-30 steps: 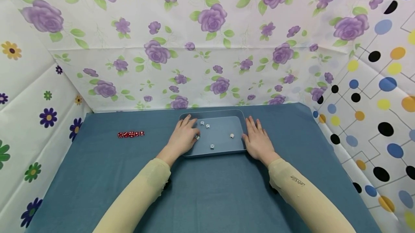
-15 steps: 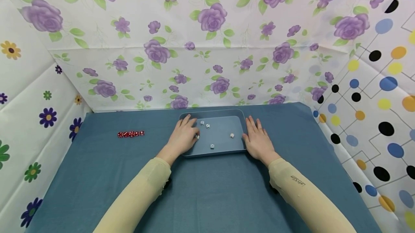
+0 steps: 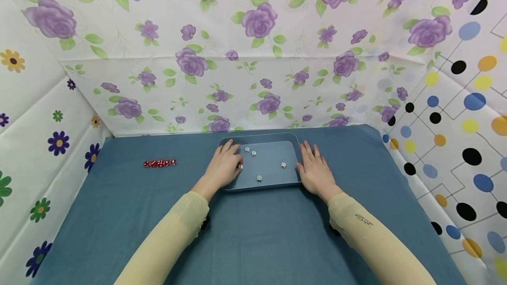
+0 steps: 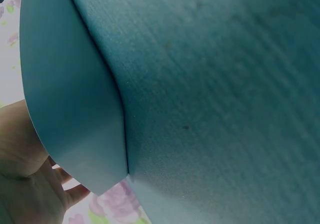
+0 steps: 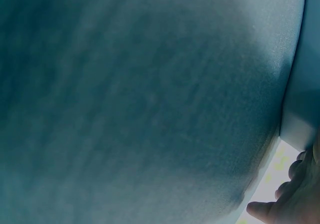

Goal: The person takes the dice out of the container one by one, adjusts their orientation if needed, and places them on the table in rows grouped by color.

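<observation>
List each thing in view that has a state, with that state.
Blue tray: flat, right side up.
White dice: five visible, scattered inside the tray.
Red dice: lined up in a row.
Left hand: at the tray's left end, thumb beside a die.
Right hand: fingers straight, against tray's right end.
Blue tablecloth: spread out.
Floral backdrop: hanging, creased.

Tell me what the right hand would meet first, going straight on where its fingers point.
Probably the floral backdrop: the right hand lies beside the tray, fingers pointing away over blue cloth. It might graze the tray's far right corner first; depth is hard to judge.
</observation>
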Available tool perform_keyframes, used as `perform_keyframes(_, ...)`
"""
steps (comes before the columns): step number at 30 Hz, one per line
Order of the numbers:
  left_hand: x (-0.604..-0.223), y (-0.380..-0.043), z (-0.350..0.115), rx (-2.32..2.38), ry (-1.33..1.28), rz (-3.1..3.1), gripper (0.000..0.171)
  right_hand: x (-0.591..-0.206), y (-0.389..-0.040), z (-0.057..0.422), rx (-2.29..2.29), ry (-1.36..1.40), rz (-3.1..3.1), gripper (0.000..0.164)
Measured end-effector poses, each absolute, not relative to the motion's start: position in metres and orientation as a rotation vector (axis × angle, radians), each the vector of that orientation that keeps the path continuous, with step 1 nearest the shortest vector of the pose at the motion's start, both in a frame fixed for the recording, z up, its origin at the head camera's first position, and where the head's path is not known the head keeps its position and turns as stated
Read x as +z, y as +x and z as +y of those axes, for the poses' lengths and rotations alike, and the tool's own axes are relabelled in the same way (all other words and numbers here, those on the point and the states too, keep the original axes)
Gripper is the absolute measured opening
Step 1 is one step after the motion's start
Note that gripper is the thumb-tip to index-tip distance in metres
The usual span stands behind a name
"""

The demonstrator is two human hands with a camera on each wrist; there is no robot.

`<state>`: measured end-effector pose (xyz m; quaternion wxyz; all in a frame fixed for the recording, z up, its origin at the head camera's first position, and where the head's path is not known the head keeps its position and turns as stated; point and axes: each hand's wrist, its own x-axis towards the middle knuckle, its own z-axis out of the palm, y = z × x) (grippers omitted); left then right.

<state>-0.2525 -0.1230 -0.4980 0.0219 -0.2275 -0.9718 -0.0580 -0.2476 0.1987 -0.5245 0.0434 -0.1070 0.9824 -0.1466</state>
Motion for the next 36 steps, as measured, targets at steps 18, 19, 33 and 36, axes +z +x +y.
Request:
perform_keyframes(18,-0.483,-0.244,-0.140,-0.315,-0.688,-2.951,0.008,-0.528,-0.249,0.198,-0.453,-0.322,3.014,0.072)
perform_keyframes(19,-0.481,-0.242,-0.142,-0.331,-0.683,-2.943,0.009,-0.529,-0.249,0.198,-0.453,-0.323,3.015,0.072)
perform_keyframes(33,-0.468,-0.214,-0.220,-0.480,-0.561,-2.867,0.014,-0.530,-0.250,0.199,-0.448,-0.314,3.009,0.072)
perform_keyframes(36,-0.465,-0.205,-0.241,-0.504,-0.525,-2.851,0.015,-0.530,-0.250,0.199,-0.444,-0.316,3.006,0.072)
